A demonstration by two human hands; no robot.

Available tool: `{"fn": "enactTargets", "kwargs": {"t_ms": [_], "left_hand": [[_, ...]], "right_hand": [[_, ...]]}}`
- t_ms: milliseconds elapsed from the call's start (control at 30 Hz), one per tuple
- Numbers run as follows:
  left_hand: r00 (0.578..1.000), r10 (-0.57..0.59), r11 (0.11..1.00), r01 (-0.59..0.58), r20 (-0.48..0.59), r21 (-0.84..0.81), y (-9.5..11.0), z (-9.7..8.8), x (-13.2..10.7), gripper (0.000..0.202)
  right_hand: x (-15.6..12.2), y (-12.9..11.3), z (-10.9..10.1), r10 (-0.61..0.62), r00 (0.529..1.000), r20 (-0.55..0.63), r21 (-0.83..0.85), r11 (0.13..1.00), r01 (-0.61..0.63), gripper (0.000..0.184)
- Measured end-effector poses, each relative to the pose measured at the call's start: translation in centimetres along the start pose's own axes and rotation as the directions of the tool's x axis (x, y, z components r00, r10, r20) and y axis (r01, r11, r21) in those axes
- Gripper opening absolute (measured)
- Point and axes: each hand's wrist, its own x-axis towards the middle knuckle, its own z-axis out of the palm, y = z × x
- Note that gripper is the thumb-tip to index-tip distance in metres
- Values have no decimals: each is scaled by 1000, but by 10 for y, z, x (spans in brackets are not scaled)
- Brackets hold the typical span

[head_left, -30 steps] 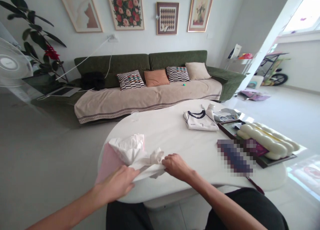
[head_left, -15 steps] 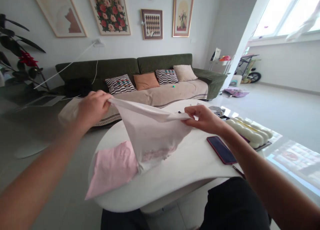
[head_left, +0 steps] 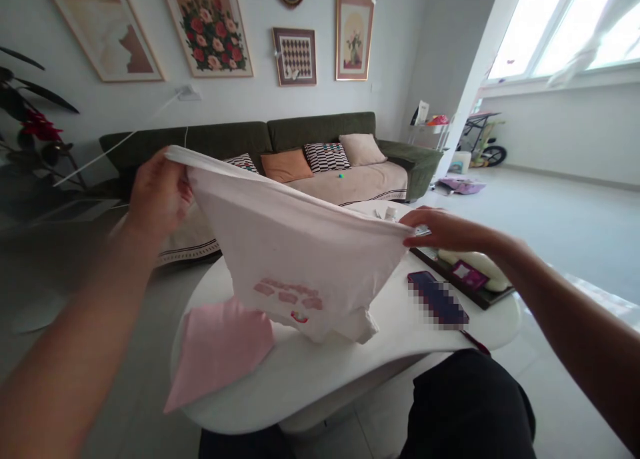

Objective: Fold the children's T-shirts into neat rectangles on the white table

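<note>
White printed cloth (head_left: pixel 300 246) hangs between my left grip (head_left: pixel 159 194) and right grip (head_left: pixel 443 231), both pinching its upper edge.

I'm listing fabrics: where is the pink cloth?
In the head view, the pink cloth lies on the left end of the white table, below and left of the held white garment.

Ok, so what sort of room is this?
Most likely a living room in someone's home. A long green sofa with cushions runs along the far wall, framed pictures hang above it, and a white table stands in front.
</note>
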Motion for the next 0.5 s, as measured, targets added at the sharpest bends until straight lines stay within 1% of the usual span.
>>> {"fn": "enactTargets", "kwargs": {"t_ms": [33, 67, 133, 167, 200, 233, 267, 300, 333, 367, 400, 433, 467, 500], "left_hand": [[1000, -5, 999, 5, -7, 37, 1, -3, -1, 30], [1000, -13, 996, 15, -20, 93, 1, -7, -2, 29], [998, -57, 973, 64, -41, 222, -2, -21, -2, 28], [995, -93, 955, 101, -42, 278, -4, -28, -2, 28], [990, -136, 935, 141, -40, 326, -7, -36, -3, 28], [983, -182, 911, 182, -35, 370, -10, -44, -3, 30], [975, -220, 885, 213, -31, 415, -12, -51, -4, 31], [967, -253, 852, 233, -21, 468, -13, -55, -6, 33], [961, -276, 813, 234, -1, 534, -13, -58, -8, 34], [956, -293, 766, 214, 33, 606, -13, -59, -10, 35], [949, -303, 716, 164, 90, 679, -11, -58, -12, 36], [940, -301, 664, 84, 163, 743, -8, -55, -15, 37], [926, -290, 606, -18, 242, 795, -5, -50, -17, 38], [907, -274, 540, -128, 318, 832, -2, -45, -18, 40]], "right_hand": [[-3, -4, -5, 3, 1000, -27, 123, 992, 1, 35], [-6, -10, -10, 5, 997, -75, 270, 963, 16, 32], [-12, -24, -18, 37, 975, -219, 532, 842, 87, 28], [-14, -30, -22, 72, 956, -283, 604, 788, 119, 29], [-15, -34, -25, 102, 942, -320, 635, 761, 133, 30], [-15, -36, -29, 116, 940, -320, 637, 761, 123, 32], [-14, -36, -32, 111, 951, -289, 605, 791, 92, 31], [-11, -33, -35, 88, 964, -249, 525, 849, 58, 30], [-8, -27, -38, 56, 974, -221, 388, 921, 35, 27], [-4, -20, -40, 19, 977, -210, 196, 980, 23, 23], [0, -12, -42, -23, 976, -214, -29, 999, 17, 18], [4, -4, -43, -66, 973, -219, -245, 969, 11, 12], [8, 2, -44, -105, 970, -221, -416, 909, 4, 9], [11, 7, -45, -133, 969, -206, -525, 851, 5, 8]]}}
